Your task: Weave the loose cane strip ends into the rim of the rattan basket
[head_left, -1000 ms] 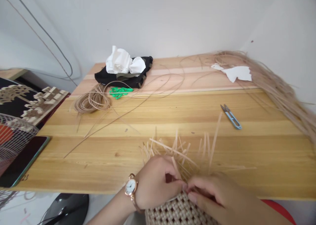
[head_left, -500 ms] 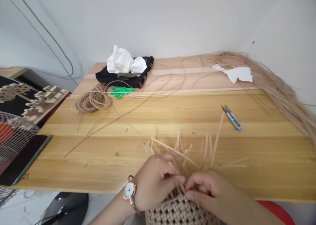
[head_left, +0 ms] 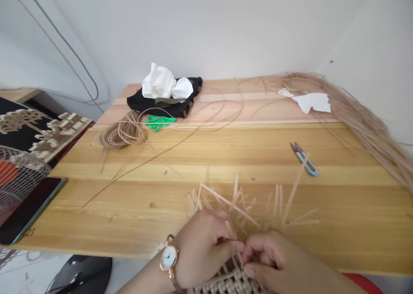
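Note:
A woven basket (head_left: 237, 284) of tan strips lies at the bottom centre, with loose strip ends (head_left: 235, 193) fanning up beyond its rim. My left hand (head_left: 208, 246), with a watch (head_left: 168, 258) on its wrist, is closed at the rim, a strip pinched between thumb and fingers. Right beside it, my right hand (head_left: 266, 257) pinches at the same rim, its fingertips close to the left thumb. The fingers partly hide the strips between them.
Blue-handled snips (head_left: 304, 159) lie right of centre. Behind are a strip coil (head_left: 121, 130), a black bag (head_left: 167, 106) with white tissue (head_left: 159, 83), green netting (head_left: 159, 122) and a long strip bundle (head_left: 368, 122). A phone (head_left: 32, 208) rests at the left edge.
Both hands and the basket sit slightly lower in view, and less of the weave shows. The loose strips at the right lean a little further right. Both hands keep their pinch.

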### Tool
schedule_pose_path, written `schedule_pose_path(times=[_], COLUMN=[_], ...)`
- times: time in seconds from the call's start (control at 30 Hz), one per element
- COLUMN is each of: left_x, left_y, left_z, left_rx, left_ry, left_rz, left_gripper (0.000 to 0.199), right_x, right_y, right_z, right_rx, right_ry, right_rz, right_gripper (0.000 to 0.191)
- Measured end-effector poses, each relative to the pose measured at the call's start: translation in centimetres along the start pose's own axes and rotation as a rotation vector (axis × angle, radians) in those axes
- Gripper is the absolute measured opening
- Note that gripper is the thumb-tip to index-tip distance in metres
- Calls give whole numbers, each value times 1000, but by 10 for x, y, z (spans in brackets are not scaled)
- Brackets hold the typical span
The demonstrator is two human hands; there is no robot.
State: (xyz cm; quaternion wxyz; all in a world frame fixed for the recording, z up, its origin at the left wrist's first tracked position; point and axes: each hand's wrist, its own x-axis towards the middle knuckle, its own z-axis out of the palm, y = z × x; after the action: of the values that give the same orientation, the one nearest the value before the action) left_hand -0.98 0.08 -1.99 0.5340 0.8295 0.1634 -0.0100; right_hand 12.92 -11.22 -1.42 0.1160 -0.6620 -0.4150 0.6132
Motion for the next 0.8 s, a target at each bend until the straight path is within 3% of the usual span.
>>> schedule_pose_path(times=[0.2, 0.3, 0.43, 0.67, 0.8], left_x=[-5, -6, -6, -3, 2], left_y=[-5, -8, -5, -2, -1], left_z=[6, 8, 14, 20, 14], left_rx=[-140, -260, -391, -602, -506], left_ry=[-38, -22, -54, -82, -146], left_rz=[-301, -368, -439, -440, -375], left_gripper=[32, 32, 14, 23, 21], right_x=[4, 4, 5, -2, -7], right_y=[12, 15, 18, 17, 11], right_z=[2, 4, 9, 11, 9], right_rx=[117, 108, 129, 157, 322], right_ry=[18, 90, 90, 157, 148], right_rz=[-34, -79, -76, -145, -161], right_gripper=[12, 11, 13, 4, 11])
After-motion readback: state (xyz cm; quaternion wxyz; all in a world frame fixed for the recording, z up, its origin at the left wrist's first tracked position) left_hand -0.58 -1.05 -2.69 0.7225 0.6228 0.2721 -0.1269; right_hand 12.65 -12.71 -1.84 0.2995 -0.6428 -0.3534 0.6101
